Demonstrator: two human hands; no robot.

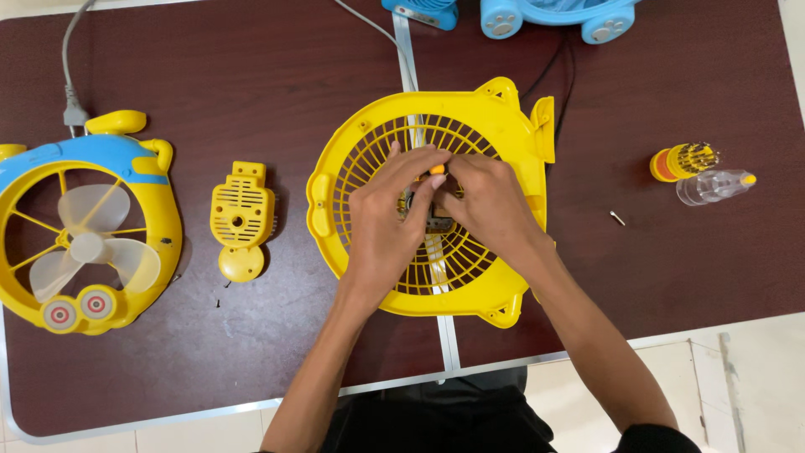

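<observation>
Far left: one assembled fan [88,231], yellow and blue, lay flat on the table [277,75]; inside its ring sat pale blades, and a grey cord ran off from its top.
Beside it: one small yellow motor cover [241,220], slotted, lay face up, apart from the fan and the grille; one tiny dark screw [217,303] lay just below it.
Centre: one yellow fan grille [436,201] lay flat across the table's middle seam, with a small grey motor block [432,211] sitting at its hub.
Left hand [387,220]: it rested on the grille's centre, fingers curled against the motor block.
Right hand [486,205]: its fingers were pinched together on an orange-tipped screwdriver [437,169] over the hub; the tool was mostly hidden between the two hands.
Right of the grille: one loose screw [617,218] lay alone on the table.
Far right: one round yellow bit holder [683,160] held a cluster of metal bits, too small to count; one clear cap [714,186] lay touching it.
Top edge: two blue fan parts [553,15], cut off by the frame.
</observation>
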